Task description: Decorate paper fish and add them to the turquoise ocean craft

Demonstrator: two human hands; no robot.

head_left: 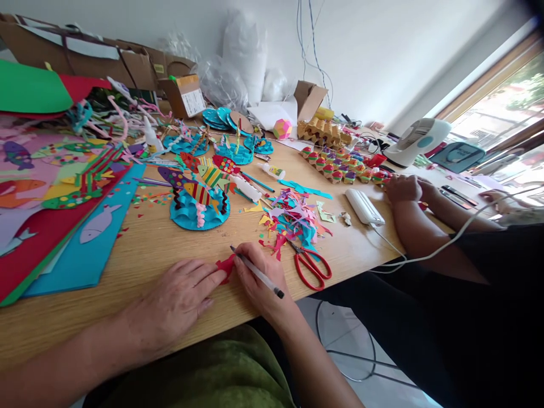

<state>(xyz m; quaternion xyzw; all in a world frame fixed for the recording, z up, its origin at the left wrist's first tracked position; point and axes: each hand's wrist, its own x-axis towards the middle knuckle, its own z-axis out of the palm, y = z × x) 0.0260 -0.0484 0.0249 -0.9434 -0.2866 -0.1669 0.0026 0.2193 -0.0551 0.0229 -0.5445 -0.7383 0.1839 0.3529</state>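
My left hand [178, 297] lies flat on the wooden table [140, 249], fingers stretched out, its fingertips pressing down a small red paper piece [225, 265]. My right hand [257, 277] is closed round a grey pen [258, 272] with a black cap end; the pen tip points up and left, just above the red piece. Red-handled scissors [312, 266] lie just right of my right hand, beside a heap of coloured paper scraps [293, 218].
Blue paper plates with striped paper fish [199, 198] stand beyond my hands. Coloured foam sheets [55, 221] cover the left. Another person's arm [419, 218] rests at the right by a white device [364, 206], painted egg cartons [340, 164] and a small fan [419, 141]. Boxes line the back.
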